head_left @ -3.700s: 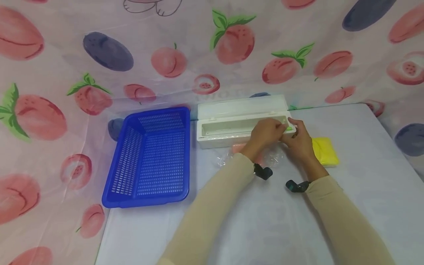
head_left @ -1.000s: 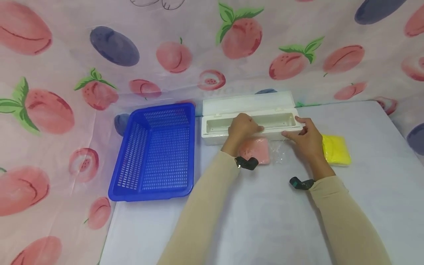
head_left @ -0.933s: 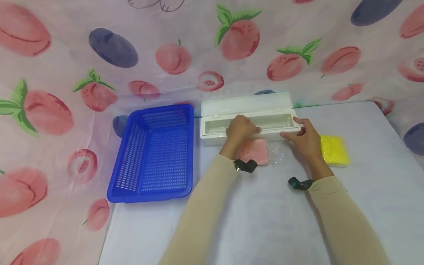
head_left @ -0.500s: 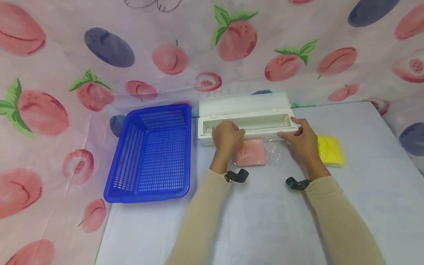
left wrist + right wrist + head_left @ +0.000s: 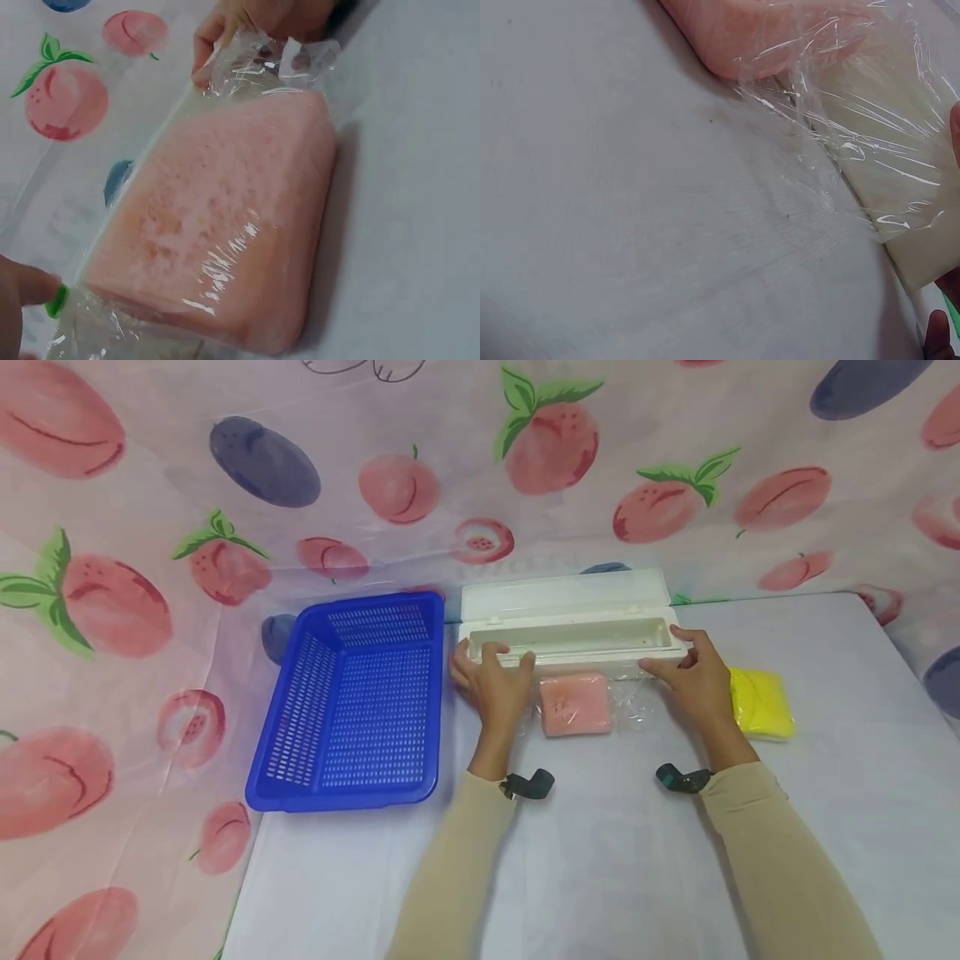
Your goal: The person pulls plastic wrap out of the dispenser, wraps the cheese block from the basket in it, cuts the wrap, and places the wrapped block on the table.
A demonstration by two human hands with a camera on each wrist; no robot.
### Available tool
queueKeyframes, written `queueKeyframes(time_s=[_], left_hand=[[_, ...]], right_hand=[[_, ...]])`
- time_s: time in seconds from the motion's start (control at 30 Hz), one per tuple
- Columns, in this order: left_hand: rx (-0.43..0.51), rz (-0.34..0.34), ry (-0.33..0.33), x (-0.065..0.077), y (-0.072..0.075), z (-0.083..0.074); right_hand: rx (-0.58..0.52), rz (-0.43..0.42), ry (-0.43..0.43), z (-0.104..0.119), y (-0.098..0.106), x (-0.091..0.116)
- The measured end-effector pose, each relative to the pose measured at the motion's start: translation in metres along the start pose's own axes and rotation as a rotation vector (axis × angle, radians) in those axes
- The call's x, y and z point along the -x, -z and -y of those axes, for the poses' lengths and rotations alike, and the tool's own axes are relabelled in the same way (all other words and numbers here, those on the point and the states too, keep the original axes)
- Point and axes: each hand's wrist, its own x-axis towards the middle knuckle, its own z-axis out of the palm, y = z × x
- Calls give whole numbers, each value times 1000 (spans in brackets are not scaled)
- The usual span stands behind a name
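A long white cling film dispenser (image 5: 570,660) lies near the back of the table with its lid (image 5: 566,596) raised. My left hand (image 5: 495,685) holds its left end, and the thumb touches a small green slider (image 5: 56,301). My right hand (image 5: 693,681) grips the right end, thumb in front and fingers at the end face. Clear film (image 5: 855,127) hangs along the front of the dispenser. Just in front, between my hands, lies a pink block (image 5: 576,704) with clear film over or around it; exactly how it is covered I cannot tell.
A blue perforated basket (image 5: 375,718) stands left of the dispenser. Right of my right hand lies a yellow wrapped packet (image 5: 761,703). A fruit-patterned cloth (image 5: 420,435) hangs behind and left of the white table (image 5: 600,868).
My left hand has moved leftward along the dispenser's front from its right end to its left end, and its fingers have spread. The green slider was at the right end earlier. My right hand stays at the right end.
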Motion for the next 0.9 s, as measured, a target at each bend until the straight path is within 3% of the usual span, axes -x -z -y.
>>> queueKeyframes(time_s=[0.17, 0.33, 0.63, 0.8, 0.9], left_hand=[[84, 0, 113, 4, -3, 6], [87, -17, 119, 4, -5, 11], [300, -93, 221, -1, 2, 24], [329, -53, 217, -4, 7, 32], [330, -70, 192, -7, 8, 38]], right_hand=[[2, -1, -5, -3, -1, 2], [0, -7, -15, -3, -1, 6], [-4, -9, 17, 0, -2, 3], [-3, -5, -2, -1, -3, 1], [-4, 3, -10, 0, -4, 1]])
